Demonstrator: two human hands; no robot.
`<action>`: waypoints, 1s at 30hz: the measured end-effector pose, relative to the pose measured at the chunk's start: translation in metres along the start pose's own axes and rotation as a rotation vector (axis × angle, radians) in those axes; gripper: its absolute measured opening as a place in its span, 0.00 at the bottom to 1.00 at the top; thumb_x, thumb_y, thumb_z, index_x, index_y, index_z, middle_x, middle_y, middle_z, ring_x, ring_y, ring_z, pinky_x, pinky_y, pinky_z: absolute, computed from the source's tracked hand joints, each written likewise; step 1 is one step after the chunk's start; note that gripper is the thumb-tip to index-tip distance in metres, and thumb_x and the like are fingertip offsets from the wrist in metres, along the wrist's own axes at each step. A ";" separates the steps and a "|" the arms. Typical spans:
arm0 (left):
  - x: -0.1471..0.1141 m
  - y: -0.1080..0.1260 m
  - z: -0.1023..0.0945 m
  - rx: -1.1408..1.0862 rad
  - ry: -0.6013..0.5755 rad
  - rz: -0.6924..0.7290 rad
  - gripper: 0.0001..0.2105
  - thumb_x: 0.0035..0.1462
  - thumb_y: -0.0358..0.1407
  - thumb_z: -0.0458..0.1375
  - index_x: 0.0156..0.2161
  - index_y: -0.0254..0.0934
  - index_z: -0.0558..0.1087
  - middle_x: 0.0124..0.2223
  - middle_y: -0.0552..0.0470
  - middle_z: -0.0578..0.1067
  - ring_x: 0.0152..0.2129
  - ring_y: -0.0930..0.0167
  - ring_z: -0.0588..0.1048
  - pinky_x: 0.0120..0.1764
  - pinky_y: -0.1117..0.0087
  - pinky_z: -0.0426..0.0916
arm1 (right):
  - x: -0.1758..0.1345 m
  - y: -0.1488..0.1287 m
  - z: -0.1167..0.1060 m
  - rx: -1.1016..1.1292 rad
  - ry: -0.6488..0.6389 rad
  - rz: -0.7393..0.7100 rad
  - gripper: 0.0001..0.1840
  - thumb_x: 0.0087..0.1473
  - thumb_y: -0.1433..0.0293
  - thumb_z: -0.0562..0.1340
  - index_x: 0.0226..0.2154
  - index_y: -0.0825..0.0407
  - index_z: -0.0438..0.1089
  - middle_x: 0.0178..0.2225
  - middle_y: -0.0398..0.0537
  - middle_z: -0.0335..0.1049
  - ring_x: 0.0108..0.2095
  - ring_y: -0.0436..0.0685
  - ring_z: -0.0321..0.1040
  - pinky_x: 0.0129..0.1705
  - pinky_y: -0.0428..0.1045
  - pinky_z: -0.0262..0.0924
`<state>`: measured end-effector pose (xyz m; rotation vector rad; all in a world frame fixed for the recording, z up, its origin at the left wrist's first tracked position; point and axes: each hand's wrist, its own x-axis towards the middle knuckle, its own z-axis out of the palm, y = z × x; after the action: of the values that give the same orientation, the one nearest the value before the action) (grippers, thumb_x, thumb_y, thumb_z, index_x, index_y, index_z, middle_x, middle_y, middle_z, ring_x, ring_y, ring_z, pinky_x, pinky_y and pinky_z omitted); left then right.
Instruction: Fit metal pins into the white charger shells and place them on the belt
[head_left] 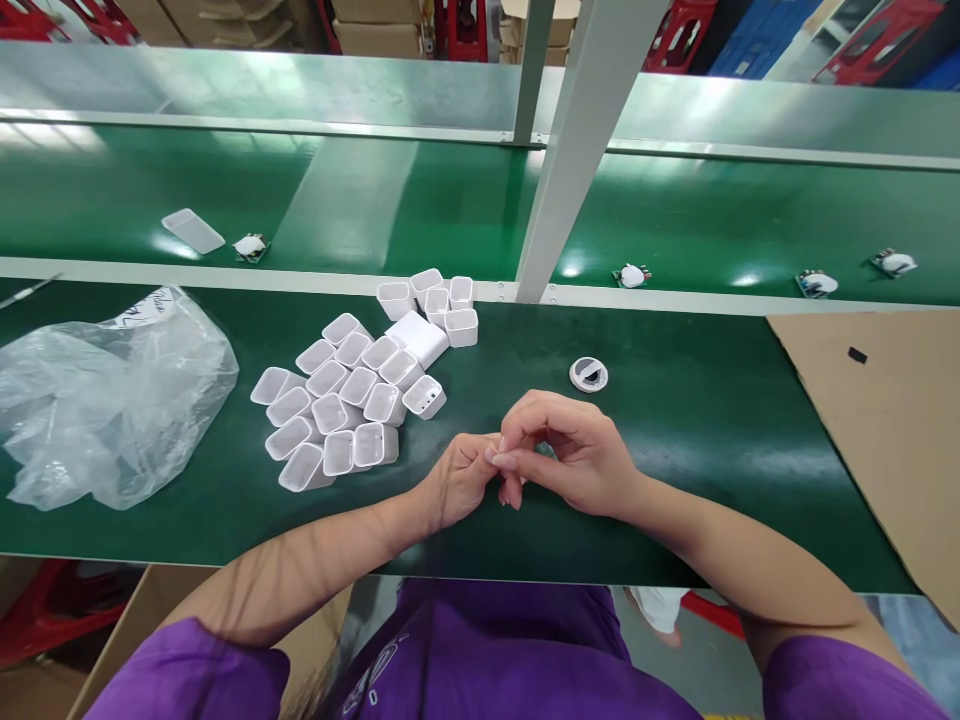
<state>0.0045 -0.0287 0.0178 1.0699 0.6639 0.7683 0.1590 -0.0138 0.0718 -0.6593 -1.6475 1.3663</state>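
My left hand (463, 478) and my right hand (566, 452) meet over the green table, fingertips pinched together. Whatever sits between the fingers is too small or hidden to make out. Just beyond my right hand lies a round white disc (589, 375) with a dark patch in its middle. To the left of my hands stands a cluster of white plastic housings (337, 412), several of them with their open ends showing. Among them is a plain white block-like piece (418, 338).
A clear plastic bag (120, 400) lies at the left. Cardboard (877, 420) with a small black piece (857, 355) covers the right side. Behind a metal rail and white post (577, 150), a green belt (450, 200) carries several small circuit boards (632, 275) and a translucent tray (193, 231).
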 end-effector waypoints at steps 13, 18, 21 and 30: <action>0.003 0.000 -0.001 -0.079 -0.018 -0.056 0.34 0.46 0.67 0.50 0.14 0.35 0.70 0.16 0.49 0.69 0.19 0.71 0.67 0.26 0.69 0.63 | 0.002 0.008 0.000 0.179 -0.051 0.109 0.08 0.54 0.70 0.66 0.33 0.55 0.66 0.30 0.42 0.65 0.23 0.48 0.72 0.23 0.42 0.67; 0.005 0.005 -0.001 -0.110 -0.016 -0.012 0.32 0.48 0.64 0.52 0.16 0.34 0.70 0.18 0.50 0.68 0.18 0.73 0.67 0.25 0.70 0.63 | 0.004 0.000 -0.007 0.149 -0.123 0.109 0.06 0.55 0.72 0.65 0.33 0.55 0.66 0.27 0.41 0.67 0.25 0.49 0.73 0.28 0.45 0.69; 0.008 0.012 -0.001 -0.197 0.045 -0.038 0.23 0.52 0.55 0.58 0.26 0.33 0.73 0.21 0.53 0.70 0.17 0.75 0.66 0.22 0.73 0.61 | 0.006 -0.014 -0.029 -0.124 -0.153 0.068 0.02 0.59 0.72 0.61 0.36 0.54 0.69 0.26 0.41 0.70 0.25 0.48 0.71 0.31 0.45 0.68; 0.012 0.013 -0.003 -0.076 0.213 -0.053 0.11 0.57 0.42 0.57 0.35 0.34 0.71 0.20 0.60 0.65 0.16 0.79 0.62 0.22 0.77 0.59 | -0.024 0.016 -0.091 -1.220 -0.163 0.010 0.09 0.58 0.74 0.58 0.35 0.53 0.74 0.45 0.55 0.71 0.49 0.64 0.66 0.50 0.62 0.62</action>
<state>0.0056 -0.0138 0.0279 0.9049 0.8341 0.8629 0.2475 0.0161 0.0509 -1.2250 -2.5465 0.2634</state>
